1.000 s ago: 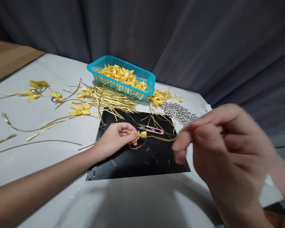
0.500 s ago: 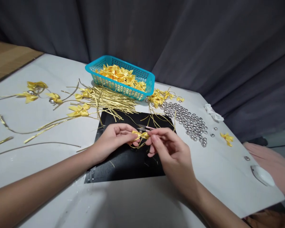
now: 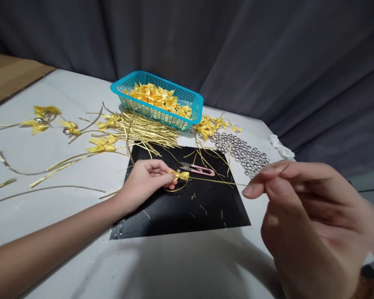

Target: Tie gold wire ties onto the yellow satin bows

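Between thumb and fingers, my left hand (image 3: 151, 178) pinches a yellow ribbon bow (image 3: 183, 175) above the black mat (image 3: 174, 216). A thin gold cord (image 3: 218, 181) runs from the bow, stretched out to the right. Its far end is pinched by my right hand (image 3: 305, 207), which is large and close to the camera. Below the bow hangs a loop of gold cord. Pink-handled thread snips (image 3: 199, 168) lie on the mat just behind the bow, their blades pointing left. Small cord scraps are scattered on the mat.
A blue basket (image 3: 162, 114) of yellow bows stands at the back, with a pile of gold cords (image 3: 146, 128) before it. Silver beads (image 3: 239, 151) spread to its right, partly behind my right hand. More bows (image 3: 102, 143) with cords lie at the left of the white table (image 3: 65, 224).
My right hand has moved away from the bow to the right and nearer the camera, drawing the cord out straight. The snips and more of the mat are now uncovered. My left hand stays nearly in place.
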A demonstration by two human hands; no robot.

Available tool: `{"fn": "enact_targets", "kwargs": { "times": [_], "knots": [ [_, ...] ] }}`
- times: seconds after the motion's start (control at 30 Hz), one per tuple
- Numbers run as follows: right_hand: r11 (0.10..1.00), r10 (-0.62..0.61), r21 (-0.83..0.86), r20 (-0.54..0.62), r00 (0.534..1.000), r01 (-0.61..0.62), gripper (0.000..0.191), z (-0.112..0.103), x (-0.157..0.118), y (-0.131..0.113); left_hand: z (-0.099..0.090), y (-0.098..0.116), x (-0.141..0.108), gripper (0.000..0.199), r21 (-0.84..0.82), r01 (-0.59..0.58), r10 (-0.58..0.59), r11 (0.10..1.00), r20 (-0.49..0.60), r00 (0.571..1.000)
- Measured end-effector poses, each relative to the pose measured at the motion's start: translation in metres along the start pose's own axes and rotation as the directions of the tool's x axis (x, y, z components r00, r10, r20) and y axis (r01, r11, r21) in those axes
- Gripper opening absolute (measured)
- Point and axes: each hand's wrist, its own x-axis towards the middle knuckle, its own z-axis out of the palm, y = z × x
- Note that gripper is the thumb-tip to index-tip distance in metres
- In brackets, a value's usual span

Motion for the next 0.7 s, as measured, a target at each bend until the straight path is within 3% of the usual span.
{"fn": "enact_targets", "kwargs": {
  "times": [0.17,0.27,0.37,0.47,0.57,0.7],
  "knots": [
    [1.0,-0.005,0.004,0.047,0.999,0.005,0.007,0.002,0.0,0.0,0.0,0.001,-0.001,0.011,-0.067,0.009,-0.004,0.998,0.063,0.998],
    [0.995,0.076,0.045,0.172,0.982,-0.085,0.009,0.009,-0.003,0.007,0.001,0.003,-0.001,0.011,-0.101,0.03,-0.017,0.994,0.121,0.993],
    [0.969,0.2,0.07,0.333,0.921,-0.236,0.009,0.019,-0.008,0.018,0.001,0.003,-0.002,0.012,-0.128,0.011,0.008,0.992,0.151,0.988],
    [0.951,0.273,0.014,0.437,0.857,-0.31,0.011,0.029,-0.014,0.032,0.001,0.002,-0.001,0.011,-0.144,-0.036,0.059,0.989,0.154,0.986],
    [0.943,0.322,-0.076,0.444,0.836,-0.323,0.012,0.035,-0.017,0.045,0.002,0.001,0.0,0.011,-0.131,-0.068,0.087,0.989,0.144,0.986],
    [0.949,0.312,-0.174,0.386,0.868,-0.263,0.011,0.036,-0.015,0.052,0.0,0.0,0.001,0.01,-0.177,0.014,0.02,0.984,0.186,0.982]
  ]
}}
